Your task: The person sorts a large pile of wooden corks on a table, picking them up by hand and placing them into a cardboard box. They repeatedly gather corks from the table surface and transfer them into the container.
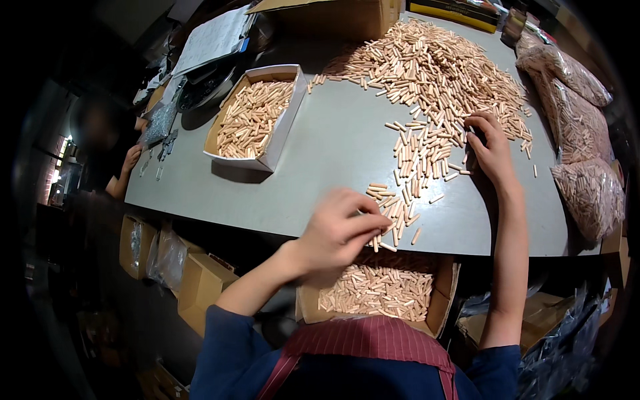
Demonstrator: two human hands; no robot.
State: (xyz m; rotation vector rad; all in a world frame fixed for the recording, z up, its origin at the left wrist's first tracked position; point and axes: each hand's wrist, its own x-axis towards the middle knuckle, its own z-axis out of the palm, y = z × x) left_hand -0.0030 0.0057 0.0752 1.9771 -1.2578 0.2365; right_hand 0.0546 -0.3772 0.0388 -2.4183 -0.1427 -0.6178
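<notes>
A large heap of short wooden dowel pins [433, 73] covers the far part of a grey table [320, 160], thinning into a trail toward the near edge. My left hand [340, 230] is at the table's near edge, fingers pinched on a few dowels of a small cluster [397, 213]. My right hand [490, 150] rests fingers-down on the dowels at the heap's near right side. Below the table edge, a cardboard box [443, 303] on my lap holds many dowels.
A white-rimmed box [283, 130] filled with dowels stands at the table's left. Clear bags of dowels [587, 190] lie along the right edge. Another person's hand [131, 159] works at the far left by small metal parts. Cardboard boxes [200, 283] sit under the table.
</notes>
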